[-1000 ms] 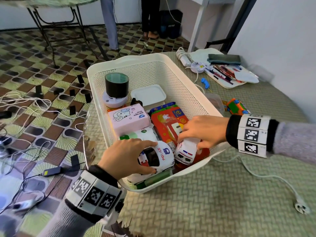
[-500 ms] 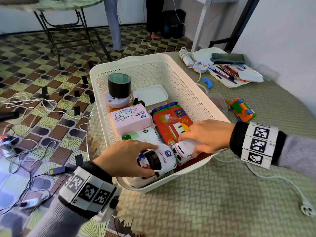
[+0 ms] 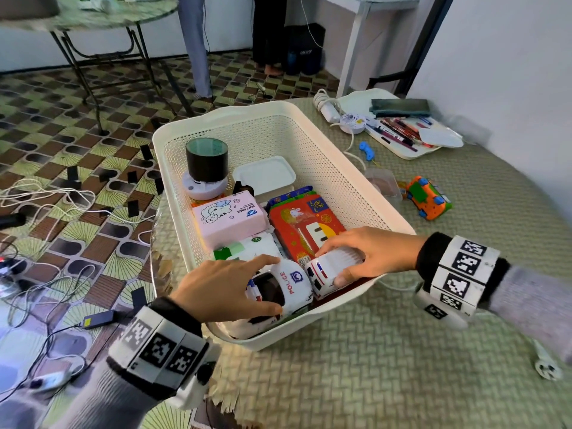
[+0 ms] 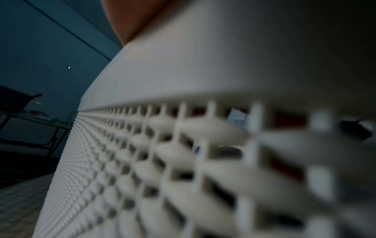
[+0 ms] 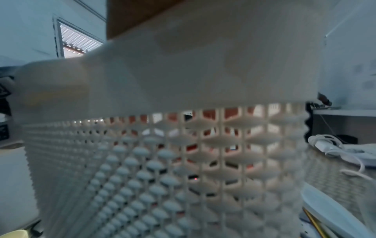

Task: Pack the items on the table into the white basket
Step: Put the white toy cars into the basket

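Lower centre of the head view: left hand (image 3: 223,289) clamps the police car (image 3: 280,289), right hand (image 3: 368,255) clamps the white ambulance (image 3: 325,270), both being seated inside the white basket (image 3: 356,193); next, release and fetch the orange toy (image 3: 428,198) at right

Both forearms wore grey knitted sleeves ending in black cuffs. Around the left wrist (image 3: 161,345) sat a boxy white band (image 3: 156,346) faced with square black-and-white coded markers, a white plastic camera housing with a dark round lens hanging beneath it. The right wrist (image 3: 458,275) carried a matching marker band (image 3: 462,274), its white housing on the underside.
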{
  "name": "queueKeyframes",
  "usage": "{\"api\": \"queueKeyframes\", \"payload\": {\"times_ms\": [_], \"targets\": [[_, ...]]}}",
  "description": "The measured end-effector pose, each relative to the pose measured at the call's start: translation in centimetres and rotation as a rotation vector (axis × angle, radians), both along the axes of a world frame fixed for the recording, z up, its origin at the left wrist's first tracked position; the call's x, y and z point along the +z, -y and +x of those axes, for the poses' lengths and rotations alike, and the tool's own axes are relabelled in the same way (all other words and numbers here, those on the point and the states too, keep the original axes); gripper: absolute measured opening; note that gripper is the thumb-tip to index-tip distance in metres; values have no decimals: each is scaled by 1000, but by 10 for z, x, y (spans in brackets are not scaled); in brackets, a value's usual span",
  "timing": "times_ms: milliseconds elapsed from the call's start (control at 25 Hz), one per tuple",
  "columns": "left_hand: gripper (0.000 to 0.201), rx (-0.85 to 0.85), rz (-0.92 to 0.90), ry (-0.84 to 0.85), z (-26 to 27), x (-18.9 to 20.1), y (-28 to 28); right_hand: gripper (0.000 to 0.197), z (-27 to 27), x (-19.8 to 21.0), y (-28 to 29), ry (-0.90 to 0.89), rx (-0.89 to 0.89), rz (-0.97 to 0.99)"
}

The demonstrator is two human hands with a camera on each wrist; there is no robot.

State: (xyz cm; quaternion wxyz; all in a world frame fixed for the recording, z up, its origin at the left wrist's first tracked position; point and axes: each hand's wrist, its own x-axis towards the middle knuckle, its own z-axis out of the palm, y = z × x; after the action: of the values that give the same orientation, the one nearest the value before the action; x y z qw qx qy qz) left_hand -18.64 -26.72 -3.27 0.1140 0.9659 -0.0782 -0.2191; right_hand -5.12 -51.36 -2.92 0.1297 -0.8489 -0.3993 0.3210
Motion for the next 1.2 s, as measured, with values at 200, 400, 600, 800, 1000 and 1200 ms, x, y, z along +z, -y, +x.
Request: {"api": "queueKeyframes", "payload": {"times_ms": [200,400,600,800,1000,1200], "targets": [[78,2,-65,-82,6,0,-5,52,-2,2,-2,15,-36,-24],[79,62,-77,-63,5,-1,-2,53,-5,3,1,-17,-118,-1],[65,223,-448,-35,4,21,0,48,-12,5,5,322,-286,200],[54,193,-505,71,-11,56,11,28,-42,7,22,320,-469,598],[41,58,-601,257,-22,67,86,27,-87,-4,67,526,-592,887],[17,42,-815,232,-37,21,196,24,-150,-46,148,344,-850,924]]}}
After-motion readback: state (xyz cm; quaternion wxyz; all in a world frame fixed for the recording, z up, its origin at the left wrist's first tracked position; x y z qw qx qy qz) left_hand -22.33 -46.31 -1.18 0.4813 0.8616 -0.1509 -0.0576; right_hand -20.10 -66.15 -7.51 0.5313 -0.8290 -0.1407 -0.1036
